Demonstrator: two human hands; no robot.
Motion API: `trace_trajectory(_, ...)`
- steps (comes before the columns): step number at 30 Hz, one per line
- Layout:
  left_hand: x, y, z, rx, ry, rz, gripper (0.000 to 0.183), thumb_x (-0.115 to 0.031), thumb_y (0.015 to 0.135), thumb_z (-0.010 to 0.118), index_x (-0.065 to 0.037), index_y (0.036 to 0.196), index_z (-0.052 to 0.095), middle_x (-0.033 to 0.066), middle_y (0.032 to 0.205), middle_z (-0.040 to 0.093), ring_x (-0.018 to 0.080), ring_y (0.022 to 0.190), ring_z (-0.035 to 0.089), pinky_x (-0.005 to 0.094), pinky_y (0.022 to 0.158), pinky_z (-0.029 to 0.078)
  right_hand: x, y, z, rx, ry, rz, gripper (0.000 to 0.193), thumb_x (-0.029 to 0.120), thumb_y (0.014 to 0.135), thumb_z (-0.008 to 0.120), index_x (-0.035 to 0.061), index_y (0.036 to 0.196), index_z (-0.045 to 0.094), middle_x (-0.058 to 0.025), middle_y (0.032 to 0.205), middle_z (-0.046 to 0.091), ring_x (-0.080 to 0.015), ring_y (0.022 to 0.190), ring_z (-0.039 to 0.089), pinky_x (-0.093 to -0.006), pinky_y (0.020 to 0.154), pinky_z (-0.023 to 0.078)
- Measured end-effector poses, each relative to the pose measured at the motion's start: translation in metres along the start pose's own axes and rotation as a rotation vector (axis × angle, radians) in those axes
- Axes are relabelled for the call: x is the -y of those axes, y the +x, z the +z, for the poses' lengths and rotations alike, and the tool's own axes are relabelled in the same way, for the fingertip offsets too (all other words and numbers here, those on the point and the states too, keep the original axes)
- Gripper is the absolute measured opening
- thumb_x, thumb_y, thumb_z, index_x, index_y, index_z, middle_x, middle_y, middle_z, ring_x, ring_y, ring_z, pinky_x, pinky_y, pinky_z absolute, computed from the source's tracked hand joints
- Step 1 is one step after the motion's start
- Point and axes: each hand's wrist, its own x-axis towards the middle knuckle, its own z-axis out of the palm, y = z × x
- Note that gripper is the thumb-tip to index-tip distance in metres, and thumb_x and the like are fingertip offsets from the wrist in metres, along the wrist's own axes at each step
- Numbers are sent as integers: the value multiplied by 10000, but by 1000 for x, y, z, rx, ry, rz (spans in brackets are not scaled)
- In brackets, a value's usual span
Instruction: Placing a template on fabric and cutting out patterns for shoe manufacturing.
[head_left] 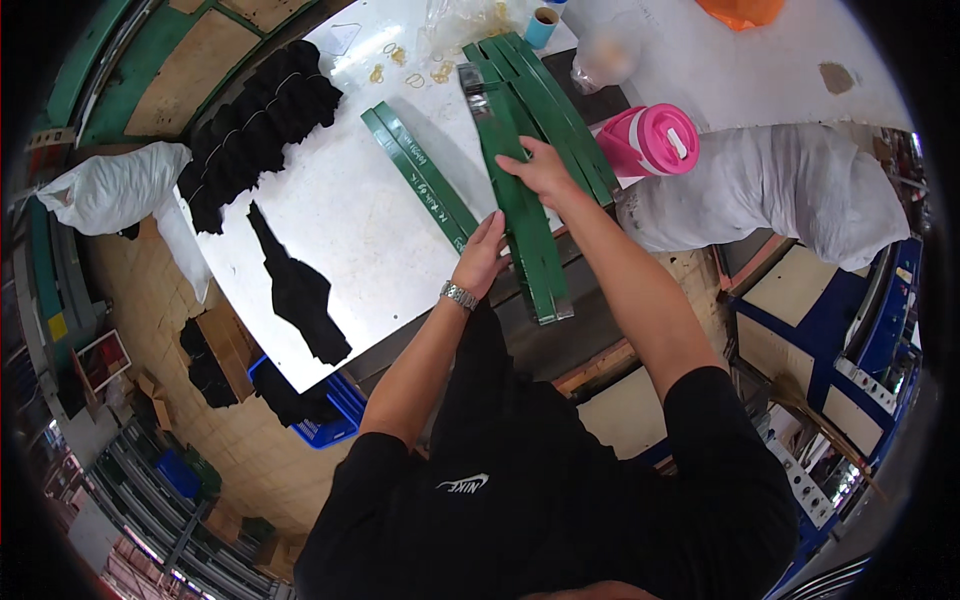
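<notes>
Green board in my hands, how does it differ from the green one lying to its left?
Your left hand and right hand are on the held board, while the lying board rests on the white table. The lying board carries white writing; the held board's visible face shows none. The held board looks longer than the lying board, though it may just be nearer the camera. Both are narrow and green.

On my feed this looks like a textile workshop: tied black cloth pieces [262, 125] on the far left of a smooth white bench [385, 300], a blue metal machine with knobbed panels [815, 365] at right.
</notes>
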Motion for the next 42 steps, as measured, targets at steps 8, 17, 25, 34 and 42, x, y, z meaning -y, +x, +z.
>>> trace_trajectory(8,18,107,-30,-66,78,259,705,-420,1073,520,-90,1626,235,114,1542,482,234,1416,444,387,1153,346,-23,94,44,-2,-332,-13,805,295,770,885,-31,1422,544,-228,1337,646,-308,1190,661,-376,1000,526)
trace_trajectory(17,6,156,-24,-219,232,328,548,-244,1102,463,-21,1584,325,155,1523,505,228,1376,475,319,1137,349,-31,135,41,-165,-558,-86,792,330,828,822,-32,1454,499,-255,1359,619,-389,1257,606,-404,1083,474)
trace_trajectory(25,37,201,-38,-242,101,287,398,-138,1077,522,24,1440,504,108,1346,636,187,1185,592,309,998,467,-8,56,45,-139,-793,-452,589,229,928,706,-40,1420,524,-258,1459,523,-399,1320,543,-433,1085,463)
trace_trajectory(34,17,215,-42,-265,469,393,458,-276,1058,564,-81,1466,493,16,935,647,112,720,556,285,581,478,-40,-157,-26,0,-637,-341,443,125,931,725,-3,1334,594,-188,1342,605,-317,1170,635,-368,906,543)
trace_trajectory(42,-39,111,-153,-729,434,500,671,-361,886,810,-50,1394,500,148,1165,647,233,855,652,375,761,568,-117,-366,-128,-200,-646,370,396,194,968,698,-5,1302,624,-209,1141,708,-350,1017,707,-435,850,563)
